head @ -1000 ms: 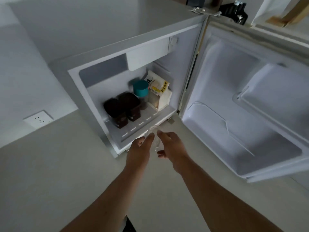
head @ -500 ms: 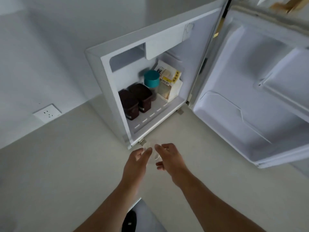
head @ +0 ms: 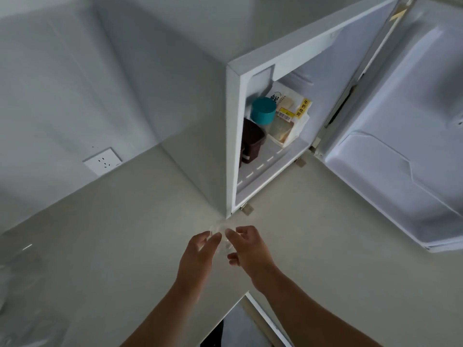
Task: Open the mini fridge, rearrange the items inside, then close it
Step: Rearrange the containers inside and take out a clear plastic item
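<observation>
The white mini fridge (head: 231,136) stands on a pale counter with its door (head: 406,136) swung wide to the right. Inside sit a dark brown lidded container (head: 253,144), a teal-capped jar (head: 263,112) and a white bread packet with a yellow label (head: 290,116). Just in front of the fridge's lower left corner, my left hand (head: 198,256) and my right hand (head: 248,249) both hold a small clear glass cup (head: 221,234) between their fingertips, above the counter.
A white wall socket (head: 102,161) is set low on the wall at left. A clear plastic item (head: 17,269) lies at the counter's far left. The counter (head: 125,234) ends near my body, where a dark gap (head: 240,324) opens.
Both hands have drawn the glass cup back from the fridge's front shelf edge and out over the counter. The view has swung left, so the fridge now sits further right.
</observation>
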